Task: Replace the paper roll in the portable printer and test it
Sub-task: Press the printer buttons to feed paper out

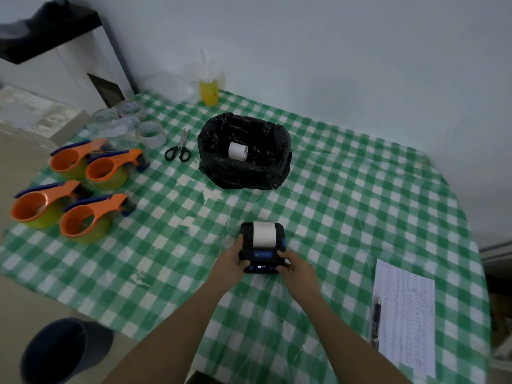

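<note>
From where I watch, the portable printer (261,247) sits flat on the desk (346,206), close to the near edge and square to the person, which I take as deliberate: its control strip with the lit buttons faces them, within thumb reach. The left hand (237,259) wraps the printer's left side, fingers curled against the casing and the thumb resting near the front left button; the right hand (291,266) clasps the right front corner the same way, so both are closed on the printer, steadying it rather than lifting it. A white paper roll (264,233) shows across the top of the printer; I cannot tell whether the cover is latched over it. Another white roll (237,151) lies in the black bag-lined bin (243,173) further back, which I judge to be the discarded one, put out of the way. I reckon the swap is largely done and the grip suits pressing a button for the test. Scissors (178,149) and the orange tape dispensers (74,189) lie well apart to the left, and a printed sheet (406,320) with a pen (376,314) lies at the right.
</note>
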Tool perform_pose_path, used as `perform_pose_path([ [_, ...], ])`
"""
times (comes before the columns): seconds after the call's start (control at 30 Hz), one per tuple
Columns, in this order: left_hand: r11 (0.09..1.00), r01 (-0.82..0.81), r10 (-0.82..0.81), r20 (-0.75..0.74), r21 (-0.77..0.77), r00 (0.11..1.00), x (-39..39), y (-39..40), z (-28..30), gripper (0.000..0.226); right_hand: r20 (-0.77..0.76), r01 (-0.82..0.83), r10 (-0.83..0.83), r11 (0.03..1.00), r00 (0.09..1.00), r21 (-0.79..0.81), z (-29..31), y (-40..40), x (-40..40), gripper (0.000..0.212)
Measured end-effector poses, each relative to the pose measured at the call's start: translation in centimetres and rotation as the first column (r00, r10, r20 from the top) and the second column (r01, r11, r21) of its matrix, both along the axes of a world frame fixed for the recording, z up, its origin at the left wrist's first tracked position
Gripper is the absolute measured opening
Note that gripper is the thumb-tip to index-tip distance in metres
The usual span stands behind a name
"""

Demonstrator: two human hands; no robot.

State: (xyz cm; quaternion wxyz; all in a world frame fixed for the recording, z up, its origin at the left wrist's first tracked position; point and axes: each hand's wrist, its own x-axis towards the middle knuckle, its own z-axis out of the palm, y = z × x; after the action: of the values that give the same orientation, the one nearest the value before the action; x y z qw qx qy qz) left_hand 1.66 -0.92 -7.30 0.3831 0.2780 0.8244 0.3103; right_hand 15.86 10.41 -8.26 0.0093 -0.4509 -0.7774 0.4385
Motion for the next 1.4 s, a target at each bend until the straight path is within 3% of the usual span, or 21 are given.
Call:
perform_pose_path([
  [0.6,1.0,0.009,-0.009,0.001,0.008,1.0,0.1,0.1,0.2,0.071,-0.004,0.007,-0.007,1.0,1.0,-0.005,0.0,0.0,-0.1,0.034],
  [0.97,0.999,-0.03,0.029,0.053,0.019,0.998,0.1,0.1,0.4,0.07,-0.067,0.01,-0.017,0.994,0.998,-0.105,0.4,0.6,0.0,0.031],
  [1.17,0.999,-0.035,0.034,0.061,0.015,0.998,0.1,0.1,0.5,0.07,-0.081,0.058,-0.066,0.993,0.995,-0.106,1.1,1.1,0.1,0.019],
  [1.4,0.999,-0.047,0.046,0.067,0.004,0.997,0.1,0.1,0.3,0.071,-0.137,0.186,-0.202,0.975,0.97,-0.121,1.3,1.2,-0.5,0.02],
])
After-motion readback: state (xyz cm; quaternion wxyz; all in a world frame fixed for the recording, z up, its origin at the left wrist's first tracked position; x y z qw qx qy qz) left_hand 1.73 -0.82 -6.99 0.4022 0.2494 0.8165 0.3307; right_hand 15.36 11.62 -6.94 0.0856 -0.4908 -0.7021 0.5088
